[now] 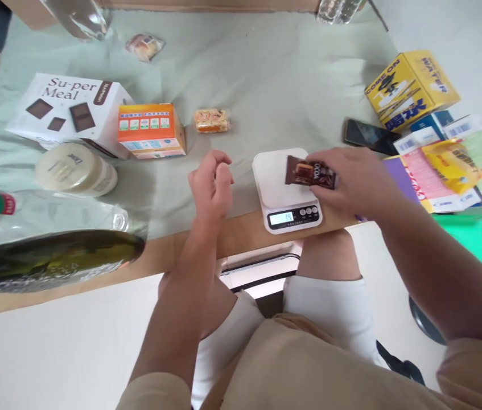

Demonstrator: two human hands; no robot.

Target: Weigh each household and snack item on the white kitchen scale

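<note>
My right hand (pixel 347 179) grips a small brown cocoa snack packet (pixel 303 171) by its right end, with thumb and fingers on either side. The packet is over the platform of a white kitchen scale (pixel 275 176); whether it rests on it I cannot tell. The scale's lit display shows what looks like 14. My left hand (pixel 213 185) is loosely curled at the table's front edge, left of the scale, with nothing visible in it. Beyond it lies a clear-wrapped snack (pixel 211 121).
An orange box (pixel 151 131), a white box (pixel 70 111), a lidded jar (pixel 76 169) and bottles (pixel 53 259) stand left. Right are a phone (pixel 371 135), a yellow box (pixel 411 88), and a yellow packet (pixel 452 165) on flat cartons. Another wrapped snack (pixel 144 46) lies farther back.
</note>
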